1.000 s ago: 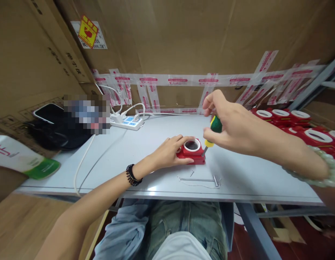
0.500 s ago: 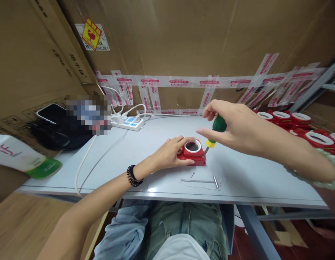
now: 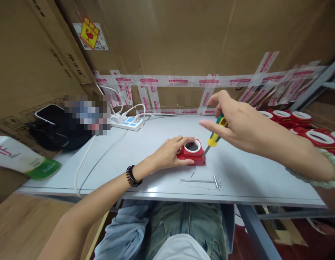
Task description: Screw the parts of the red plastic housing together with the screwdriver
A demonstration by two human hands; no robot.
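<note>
My left hand (image 3: 174,151) is closed round the left side of a small red box-shaped housing (image 3: 197,161), fingers behind and thumb along its front. A white ring (image 3: 192,146) surrounds the dark round opening on its top. In my right hand (image 3: 232,121) is a green-and-yellow screwdriver (image 3: 214,137), its handle against the palm, with index finger and thumb stretched out loosely. The slanted blade reaches down to the housing's right front corner, where a screw head seems to sit. In front of the housing lie a loose screw (image 3: 192,174) and a metal T-shaped rod (image 3: 199,181).
Several red housings with white rings (image 3: 318,137) stand at the right. A white power strip (image 3: 129,123) with plugged cables is at the back left, near a phone (image 3: 51,113) on a black bag (image 3: 52,133). A white-and-green tube (image 3: 26,159) lies at the left edge.
The screwdriver's handle has rotated and tilted slightly further right, showing more yellow. My right hand has turned, its fingers rising a little. My left hand and the housing stay almost still.
</note>
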